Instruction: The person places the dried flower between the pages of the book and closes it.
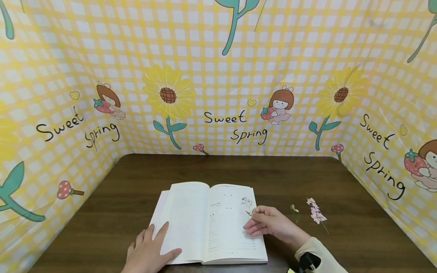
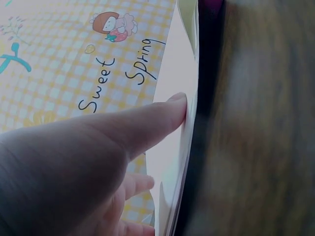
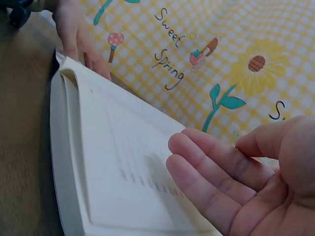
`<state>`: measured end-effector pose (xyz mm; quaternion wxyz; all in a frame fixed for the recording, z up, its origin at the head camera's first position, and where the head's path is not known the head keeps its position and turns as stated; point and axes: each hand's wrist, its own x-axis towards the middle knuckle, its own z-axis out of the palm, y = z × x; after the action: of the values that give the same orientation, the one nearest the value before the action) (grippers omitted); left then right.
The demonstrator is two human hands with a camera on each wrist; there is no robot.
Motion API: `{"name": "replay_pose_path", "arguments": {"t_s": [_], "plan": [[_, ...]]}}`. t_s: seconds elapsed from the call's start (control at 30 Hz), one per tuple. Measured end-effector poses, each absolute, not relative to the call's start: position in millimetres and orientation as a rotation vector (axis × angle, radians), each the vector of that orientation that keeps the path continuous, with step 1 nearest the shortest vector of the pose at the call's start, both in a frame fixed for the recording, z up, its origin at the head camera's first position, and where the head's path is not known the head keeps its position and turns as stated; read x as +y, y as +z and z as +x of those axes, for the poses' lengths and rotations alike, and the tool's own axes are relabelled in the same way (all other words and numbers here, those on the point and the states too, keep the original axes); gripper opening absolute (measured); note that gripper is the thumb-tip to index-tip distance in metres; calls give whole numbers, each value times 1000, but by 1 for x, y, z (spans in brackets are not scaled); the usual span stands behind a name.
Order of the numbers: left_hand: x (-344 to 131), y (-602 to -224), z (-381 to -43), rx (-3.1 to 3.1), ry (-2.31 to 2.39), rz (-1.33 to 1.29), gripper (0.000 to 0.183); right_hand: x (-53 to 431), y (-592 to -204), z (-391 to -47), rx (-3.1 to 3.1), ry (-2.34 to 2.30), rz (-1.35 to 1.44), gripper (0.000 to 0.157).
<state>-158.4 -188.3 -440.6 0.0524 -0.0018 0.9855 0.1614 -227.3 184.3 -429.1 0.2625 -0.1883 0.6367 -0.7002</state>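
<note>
An open book (image 1: pixel 191 223) lies on the dark table, its right page printed with lines of text. My left hand (image 1: pixel 148 246) rests on the lower left page with fingers spread, and in the left wrist view the thumb (image 2: pixel 157 118) presses the page near its bottom edge. Over the right page, my right hand (image 1: pixel 269 223) pinches the stem of a small dried flower sprig (image 1: pixel 246 203) between thumb and forefinger. The sprig's pale blossoms overlap the upper right of that page. In the right wrist view the other fingers (image 3: pixel 211 187) extend over the paper.
On the brown wooden table (image 1: pixel 280 174), right of the book, lie a pink flower sprig (image 1: pixel 317 212) and a tiny yellowish-green sprig (image 1: pixel 294 208). A yellow checked cloth (image 1: pixel 218 87) with sunflower prints stands around the back and sides.
</note>
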Motion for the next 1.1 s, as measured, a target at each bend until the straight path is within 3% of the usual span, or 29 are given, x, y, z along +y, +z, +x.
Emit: {"name": "replay_pose_path", "arguments": {"t_s": [0.53,1.1], "plan": [[-188,-443,-159,3000,436,16,95,149,-428,-224,1619,-1962,-465,12],[-190,-443,-163,2954,443,1,96,111,-438,-222,1573,-2092,-216,20]]}}
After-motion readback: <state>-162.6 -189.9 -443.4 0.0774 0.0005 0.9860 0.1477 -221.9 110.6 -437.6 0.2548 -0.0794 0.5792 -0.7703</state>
